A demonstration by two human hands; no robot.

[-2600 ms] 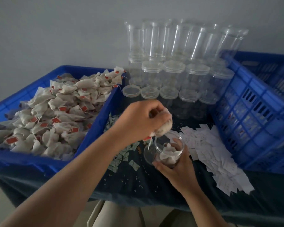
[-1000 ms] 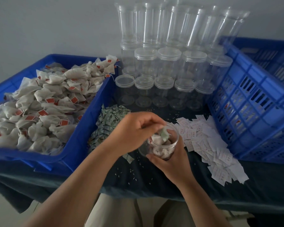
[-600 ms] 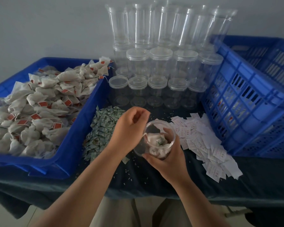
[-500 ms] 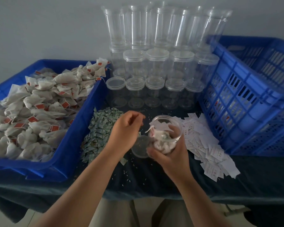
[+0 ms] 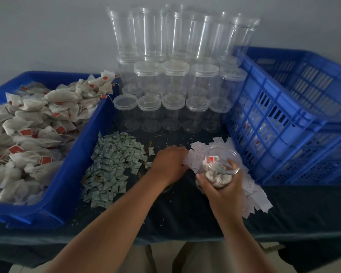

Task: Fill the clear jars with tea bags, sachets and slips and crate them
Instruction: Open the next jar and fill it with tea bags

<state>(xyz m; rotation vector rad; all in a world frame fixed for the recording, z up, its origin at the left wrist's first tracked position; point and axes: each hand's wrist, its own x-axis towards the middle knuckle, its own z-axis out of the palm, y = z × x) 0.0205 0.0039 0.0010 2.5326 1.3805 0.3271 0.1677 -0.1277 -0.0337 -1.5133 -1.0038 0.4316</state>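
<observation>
tea bags (image 5: 37, 131) binned at left, sachets (image 5: 114, 166) heaped centre-left. left hand (image 5: 168, 164) mid-frame is down on the slips (image 5: 195, 158), fingers bent onto the pile, can't tell if one is pinched; right of it the jar (image 5: 219, 170), part full of tea bags, sits in the right hand (image 5: 224, 192), fingers wrapped round its wall. looks like the slip step: next needs one slip peeled off and dropped in, then crate (image 5: 293, 119) far right.

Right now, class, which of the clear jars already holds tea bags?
The lidless jar gripped in the right hand; the other jars stand empty in rows at the back.
</observation>
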